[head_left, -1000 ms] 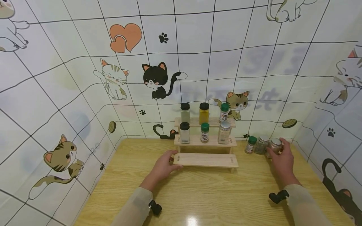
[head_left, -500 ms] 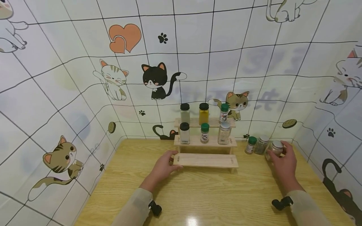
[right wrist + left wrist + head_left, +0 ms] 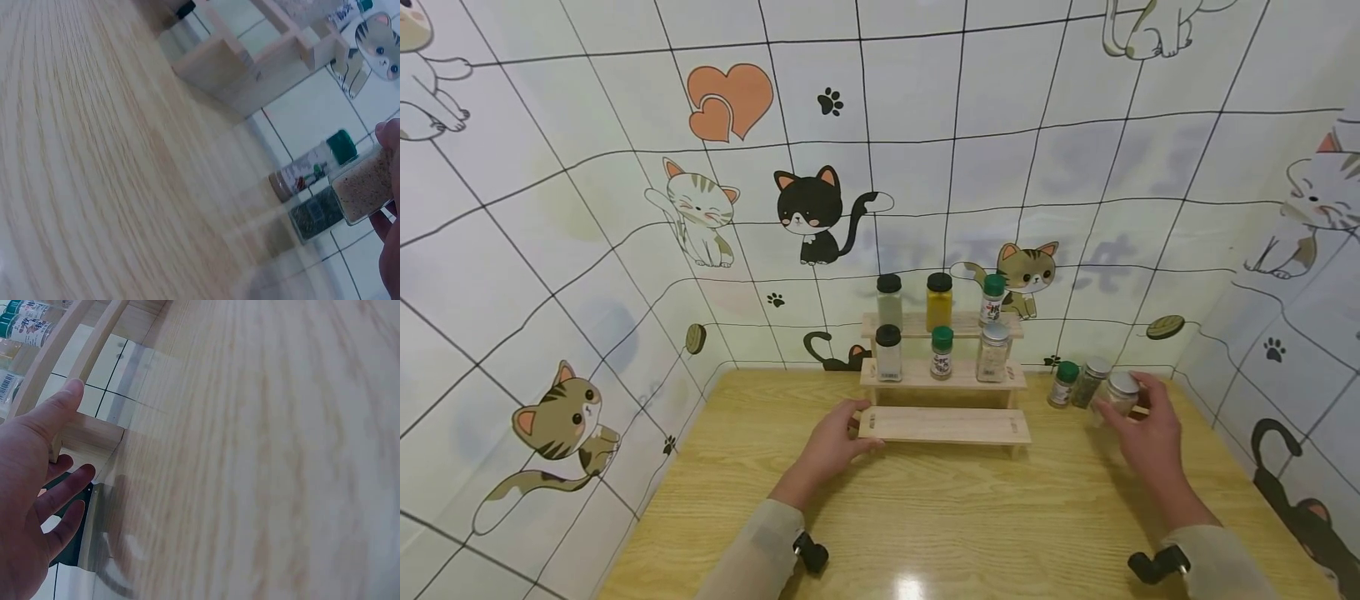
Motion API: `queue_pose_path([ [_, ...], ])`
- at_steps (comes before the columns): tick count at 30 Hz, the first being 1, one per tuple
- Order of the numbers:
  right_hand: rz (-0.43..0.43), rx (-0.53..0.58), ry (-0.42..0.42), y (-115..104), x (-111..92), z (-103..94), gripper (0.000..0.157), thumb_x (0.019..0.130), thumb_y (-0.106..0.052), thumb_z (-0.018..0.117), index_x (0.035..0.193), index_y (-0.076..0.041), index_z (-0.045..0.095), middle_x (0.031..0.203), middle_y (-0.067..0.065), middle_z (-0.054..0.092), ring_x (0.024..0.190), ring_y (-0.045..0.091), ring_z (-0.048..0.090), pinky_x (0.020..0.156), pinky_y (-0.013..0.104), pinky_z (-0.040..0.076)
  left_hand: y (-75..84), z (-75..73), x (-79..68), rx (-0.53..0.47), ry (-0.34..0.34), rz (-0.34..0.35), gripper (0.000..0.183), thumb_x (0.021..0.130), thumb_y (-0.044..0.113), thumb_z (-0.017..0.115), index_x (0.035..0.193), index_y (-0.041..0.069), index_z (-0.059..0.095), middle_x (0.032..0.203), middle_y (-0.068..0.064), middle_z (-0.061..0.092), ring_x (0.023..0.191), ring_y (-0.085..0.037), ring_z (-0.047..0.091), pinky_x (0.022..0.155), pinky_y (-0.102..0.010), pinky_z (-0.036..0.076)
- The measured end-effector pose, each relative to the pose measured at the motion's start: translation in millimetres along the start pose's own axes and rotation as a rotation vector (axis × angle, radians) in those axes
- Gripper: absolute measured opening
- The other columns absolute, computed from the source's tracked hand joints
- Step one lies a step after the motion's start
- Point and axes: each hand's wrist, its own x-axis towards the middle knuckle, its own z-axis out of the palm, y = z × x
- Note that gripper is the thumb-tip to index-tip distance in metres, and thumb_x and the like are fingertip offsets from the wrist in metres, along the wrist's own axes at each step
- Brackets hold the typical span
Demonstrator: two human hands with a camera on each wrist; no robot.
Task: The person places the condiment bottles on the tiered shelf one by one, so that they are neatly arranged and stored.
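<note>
My left hand [image 3: 831,437] pinches the left end of a three-tier wooden spice rack [image 3: 943,425] at its bottom shelf. In the left wrist view the thumb presses the shelf's edge, with the other fingers loosely bent below. My right hand [image 3: 1153,433] grips a glass spice jar [image 3: 362,187] with a silver lid and pinkish-tan contents. Close to that jar stand a silver-lidded jar of dark herbs [image 3: 315,215] and a green-capped spice bottle [image 3: 306,165]. The held jar overlaps the herb jar in the right wrist view.
The middle shelf bears a black-capped jar [image 3: 889,354], a green-capped bottle [image 3: 942,354] and a silver-lidded jar [image 3: 992,354]. Above are a black-capped jar [image 3: 890,302], a yellow jar [image 3: 939,304] and a green-capped bottle [image 3: 992,302]. Cat-print walls meet the wooden table [image 3: 925,517].
My right hand has drawn the jar slightly toward me from the row, then a little left, and the herb jar now leans slightly. The left hand stays on the rack.
</note>
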Motion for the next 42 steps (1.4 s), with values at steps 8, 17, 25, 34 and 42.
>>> queue_pose_path([
  [8,-0.116,0.065,-0.057,-30.9,-8.9,4.6,0.073,0.096,-0.004,0.088,0.158,-0.008,0.05,0.135,0.01,0.06,0.11,-0.005,0.051,0.087,0.005,0.045,0.7,-1.0,-1.2,0.008,-0.003,0.014,0.08,0.092,0.045,0.093,0.157,0.015,0.058,0.148,-0.004,0.062,0.118,-0.025,0.069,0.094,-0.047,0.06],
  [17,-0.204,0.107,-0.143,-57.3,-14.1,11.0,0.071,0.095,0.001,0.087,0.157,-0.007,0.051,0.134,0.011,0.062,0.111,-0.007,0.055,0.088,0.006,0.048,1.7,-1.2,-1.2,0.001,-0.002,0.011,0.08,0.092,0.044,0.092,0.158,0.014,0.057,0.147,-0.004,0.063,0.118,-0.026,0.069,0.094,-0.047,0.06],
  [25,-0.302,0.149,-0.25,-77.9,-18.4,19.4,0.072,0.091,0.004,0.089,0.154,-0.005,0.055,0.131,0.008,0.062,0.109,-0.006,0.057,0.088,0.009,0.05,0.7,-1.4,-0.8,-0.004,-0.002,0.014,0.08,0.092,0.044,0.092,0.158,0.014,0.058,0.147,-0.004,0.062,0.119,-0.026,0.069,0.094,-0.047,0.06],
  [34,-0.344,0.249,-0.356,-95.5,-19.7,38.1,0.07,0.091,0.005,0.089,0.153,-0.007,0.058,0.13,0.006,0.064,0.111,0.0,0.06,0.089,0.014,0.053,0.5,-1.5,-0.4,0.008,0.0,0.021,0.081,0.091,0.045,0.093,0.157,0.015,0.058,0.148,-0.004,0.063,0.118,-0.025,0.069,0.093,-0.047,0.06],
  [42,-0.376,0.316,-0.446,-108.8,-19.1,63.2,0.068,0.094,0.004,0.087,0.153,-0.008,0.058,0.131,0.008,0.065,0.113,0.003,0.062,0.09,0.019,0.055,-3.7,0.7,2.2,0.012,0.003,0.019,0.08,0.092,0.045,0.092,0.158,0.017,0.057,0.148,-0.002,0.062,0.119,-0.023,0.069,0.096,-0.046,0.06],
])
